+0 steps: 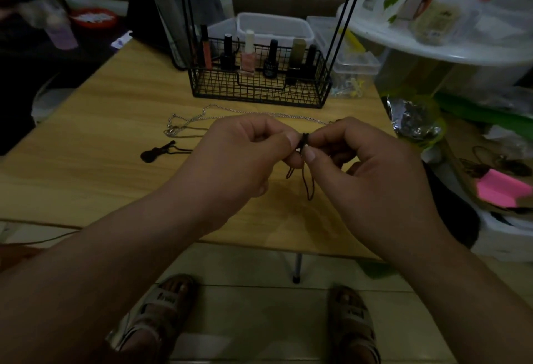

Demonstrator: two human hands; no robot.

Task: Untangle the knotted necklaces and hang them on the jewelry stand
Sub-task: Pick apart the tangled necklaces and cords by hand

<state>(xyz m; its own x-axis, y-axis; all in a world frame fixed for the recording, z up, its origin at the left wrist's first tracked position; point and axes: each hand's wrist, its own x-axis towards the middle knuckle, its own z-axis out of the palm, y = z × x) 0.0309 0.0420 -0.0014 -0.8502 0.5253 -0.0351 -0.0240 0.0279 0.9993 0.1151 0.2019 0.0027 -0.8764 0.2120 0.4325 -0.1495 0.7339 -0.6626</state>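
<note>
1. Pinching black cord knot (303, 142) from both sides: left hand (245, 153) and right hand (363, 158), fingers (310, 156) clamped on it, above bench (101, 184).
2. Knot dead centre between hands; loose ends (310, 187) hang straight down.

Bare tabletop (86, 190) open at left and along near edge. Silver chain (190, 119) and guitar pendant (155, 153) lie flat mid-table. Wire basket (259, 89) blocks far side. Foil bag (415, 121) crowds right edge.

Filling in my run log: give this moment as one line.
phase: untangling | left hand: pinches black cord knot | right hand: pinches same knot | silver chain: lying on table
</note>
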